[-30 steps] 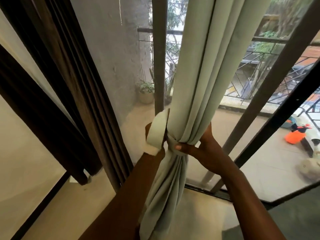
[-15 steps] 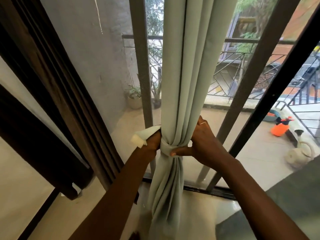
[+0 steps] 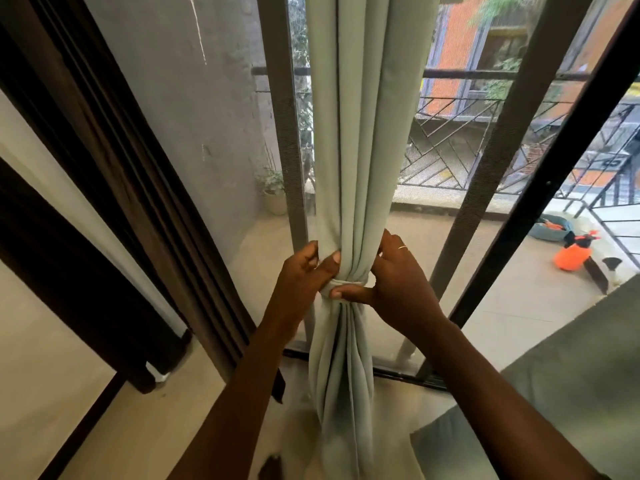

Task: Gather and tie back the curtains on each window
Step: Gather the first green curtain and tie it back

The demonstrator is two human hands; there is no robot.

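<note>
A pale green curtain point(image 3: 360, 140) hangs in front of the window, gathered into one bunch. A matching tie band point(image 3: 348, 283) wraps tightly round its waist. My left hand point(image 3: 304, 271) grips the bunch on its left side, thumb pressed into the folds just above the band. On the right side my right hand point(image 3: 388, 275) holds the curtain, its thumb lying along the band and its fingers curled behind the cloth. A ring shows on one right finger. Below the band the fabric falls loose to the floor.
A dark brown curtain point(image 3: 114, 174) hangs at the left beside a dark frame. Grey window posts point(image 3: 287, 133) stand behind the green curtain. Outside lie a balcony railing point(image 3: 446, 147), a potted plant point(image 3: 273, 195) and an orange sprayer point(image 3: 571, 254). A grey cushion point(image 3: 540, 410) fills the lower right.
The loose end of the tie band that my left hand held out to the left is gone from view. My left hand now grips the curtain itself above the band.
</note>
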